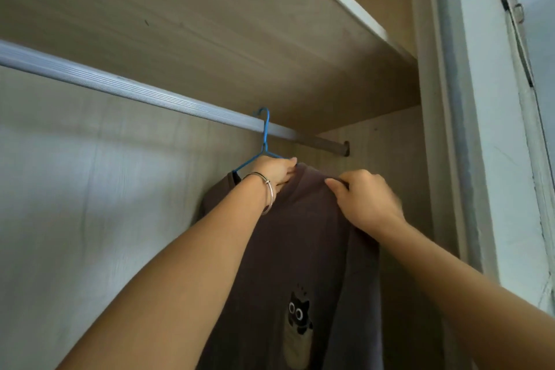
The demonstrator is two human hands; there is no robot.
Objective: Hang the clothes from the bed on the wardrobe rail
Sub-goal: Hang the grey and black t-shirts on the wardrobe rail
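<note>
Inside a pale wood-grain wardrobe (90, 204), one brown T-shirt (300, 249) hangs on one blue hanger (265, 135) near the right end of one rail (120, 84), left hand (274, 171) and right hand (366, 201) both pinching its shoulders.

A pale wood-grain shelf (210, 24) overhead — a grey door frame (468, 129) at right.

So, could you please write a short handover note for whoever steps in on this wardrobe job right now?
Left hand: fingers curled on the neck of the brown T-shirt with a cat print, just below the blue wire hanger.
Right hand: pinches the shirt's shoulder fabric.
The hanger's hook appears to sit over the ribbed silver wardrobe rail, near its right end.
Done: this shirt is on the rail.
Left: straighten the shoulders and release. The bed and any other clothes are out of view.
</note>
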